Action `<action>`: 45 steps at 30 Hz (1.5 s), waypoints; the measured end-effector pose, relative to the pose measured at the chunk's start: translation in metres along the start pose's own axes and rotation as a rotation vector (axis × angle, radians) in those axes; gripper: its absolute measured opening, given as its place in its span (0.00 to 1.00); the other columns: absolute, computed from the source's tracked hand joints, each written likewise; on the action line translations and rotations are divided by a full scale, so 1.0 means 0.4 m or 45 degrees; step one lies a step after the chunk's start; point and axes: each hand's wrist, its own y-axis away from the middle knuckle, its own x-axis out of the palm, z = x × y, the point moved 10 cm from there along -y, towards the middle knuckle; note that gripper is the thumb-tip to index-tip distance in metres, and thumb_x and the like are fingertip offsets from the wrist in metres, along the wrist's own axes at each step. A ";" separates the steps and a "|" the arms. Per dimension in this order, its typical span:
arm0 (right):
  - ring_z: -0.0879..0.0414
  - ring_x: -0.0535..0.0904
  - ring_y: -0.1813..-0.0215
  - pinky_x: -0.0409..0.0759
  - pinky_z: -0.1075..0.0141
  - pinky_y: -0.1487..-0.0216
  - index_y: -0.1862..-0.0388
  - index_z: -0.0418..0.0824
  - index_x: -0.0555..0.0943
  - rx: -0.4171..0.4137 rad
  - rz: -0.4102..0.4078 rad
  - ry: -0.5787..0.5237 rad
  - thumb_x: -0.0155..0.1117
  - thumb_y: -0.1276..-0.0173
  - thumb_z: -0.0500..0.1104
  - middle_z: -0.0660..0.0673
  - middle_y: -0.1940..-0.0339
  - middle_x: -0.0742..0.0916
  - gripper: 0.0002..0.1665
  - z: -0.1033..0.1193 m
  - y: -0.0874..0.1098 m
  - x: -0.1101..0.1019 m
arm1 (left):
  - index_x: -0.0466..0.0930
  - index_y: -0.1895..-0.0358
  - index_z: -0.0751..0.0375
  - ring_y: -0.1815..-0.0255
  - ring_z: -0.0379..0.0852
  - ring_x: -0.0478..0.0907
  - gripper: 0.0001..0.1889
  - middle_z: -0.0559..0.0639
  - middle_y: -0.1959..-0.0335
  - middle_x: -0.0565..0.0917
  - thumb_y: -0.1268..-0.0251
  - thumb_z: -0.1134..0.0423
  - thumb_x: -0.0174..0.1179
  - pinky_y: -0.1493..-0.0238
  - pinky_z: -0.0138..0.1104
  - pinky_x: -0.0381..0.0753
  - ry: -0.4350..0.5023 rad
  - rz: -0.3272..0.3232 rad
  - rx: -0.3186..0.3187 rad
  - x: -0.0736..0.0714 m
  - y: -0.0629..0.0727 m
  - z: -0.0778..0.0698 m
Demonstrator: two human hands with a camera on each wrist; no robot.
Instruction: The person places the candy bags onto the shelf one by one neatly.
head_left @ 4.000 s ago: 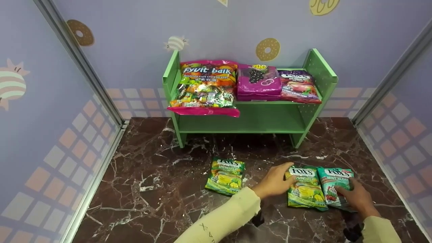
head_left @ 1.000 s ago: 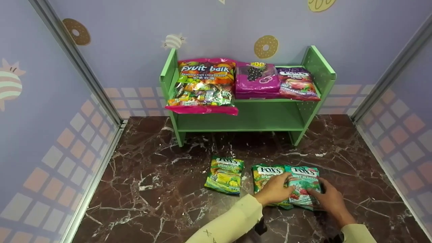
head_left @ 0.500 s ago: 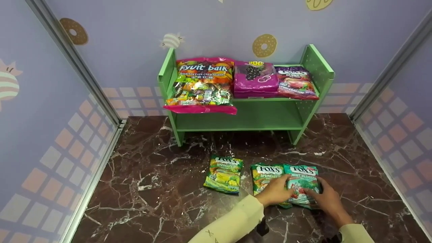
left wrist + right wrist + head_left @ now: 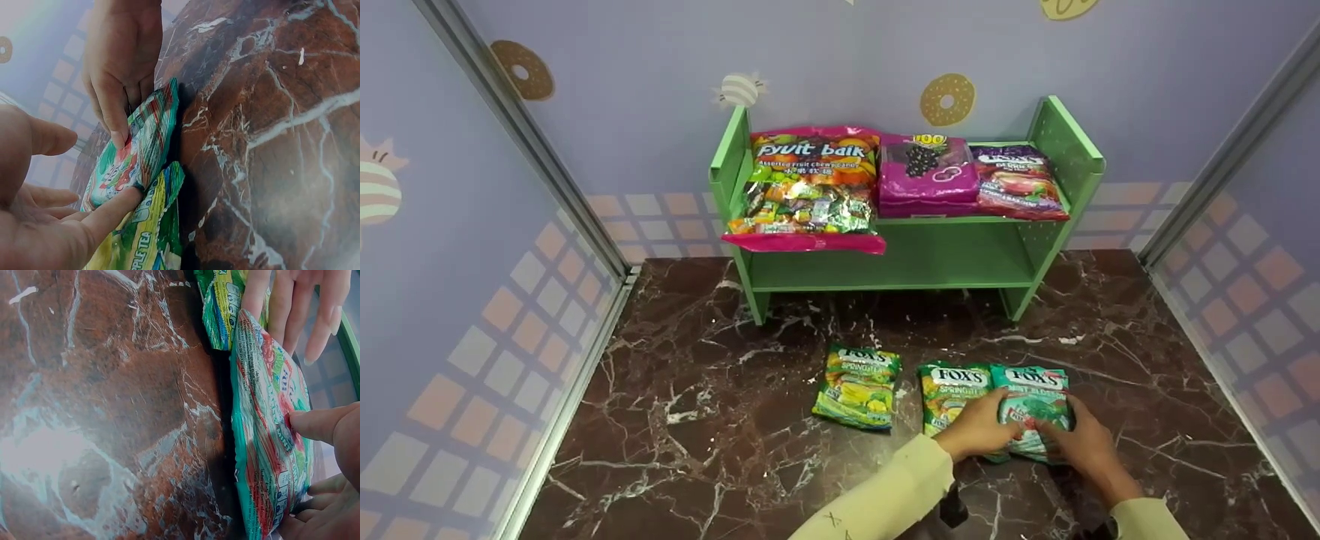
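Note:
My right hand [image 4: 1091,442] grips the right edge of a teal Fox's Mint Blossom candy bag [image 4: 1039,405]. In the right wrist view its thumb [image 4: 320,424] presses on the bag's face, while the other fingers sit at the side. My left hand [image 4: 976,429] lies over the seam between that bag and a yellow-green Fox's Spring Tea bag [image 4: 952,382], partly hiding both. A left fingertip [image 4: 128,198] touches the teal bag, with the left thumb raised off it. Both bags lie side by side on the dark marble surface, the teal edge overlapping its neighbour.
Another Spring Tea bag [image 4: 857,386] lies to the left, a gap apart. Behind stands a green two-tier shelf [image 4: 896,270]. Its top tier bears a large Fyuit Baik bag [image 4: 810,187], a purple pack [image 4: 928,180] and a Fox's Berries bag [image 4: 1020,184]. Walls enclose the sides.
Since the oldest frame, the teal bag and its yellow-green neighbour have slid left, closer to the lone bag, with both hands. Over the last half second only the left hand has shifted slightly.

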 end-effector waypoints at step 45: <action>0.34 0.47 0.22 0.59 0.42 0.27 0.21 0.34 0.41 -0.015 -0.083 -0.311 0.60 0.31 0.58 0.31 0.21 0.51 0.56 0.042 0.046 -0.014 | 0.59 0.26 0.39 0.38 0.39 0.72 0.38 0.45 0.29 0.69 0.39 0.61 0.64 0.56 0.32 0.69 0.029 -0.033 0.010 -0.009 0.004 -0.008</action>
